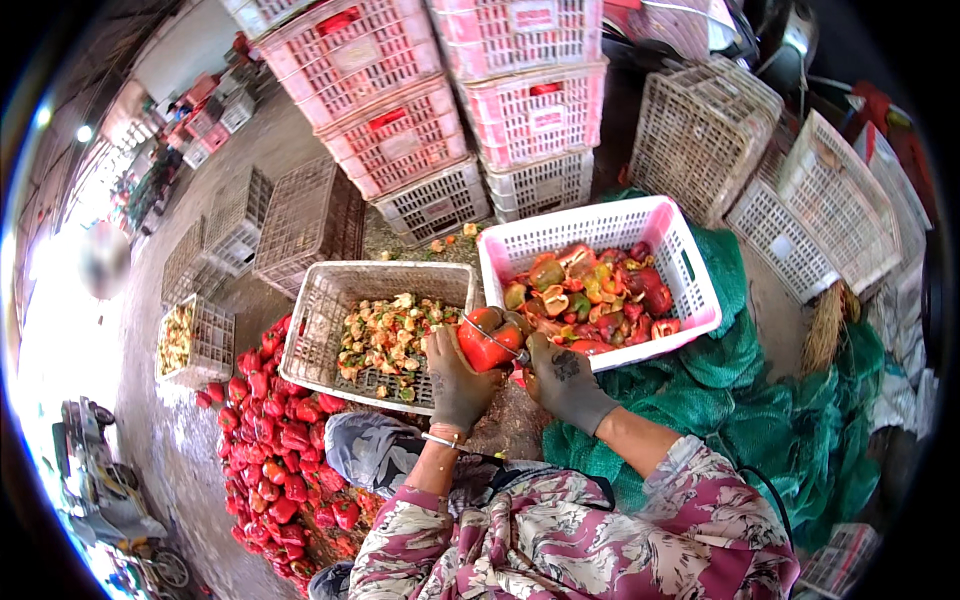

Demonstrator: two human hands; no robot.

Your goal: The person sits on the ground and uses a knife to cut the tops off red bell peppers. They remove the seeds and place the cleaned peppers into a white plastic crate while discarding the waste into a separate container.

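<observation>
Both hands wear dark grey gloves, in the middle of the head view. My left hand grips a red bell pepper. My right hand is closed on a thin metal tool that lies against the pepper; its handle is hidden by my fingers. Behind my left hand, a dirty white crate holds pale cores with bits of green stem. Behind my right hand, a white and pink crate holds cut red, yellow and green peppers.
A red pepper heap lies at my left, green netting at my right. Stacked crates stand ahead, loose crates around. A core-filled crate sits at left, a scooter lower left.
</observation>
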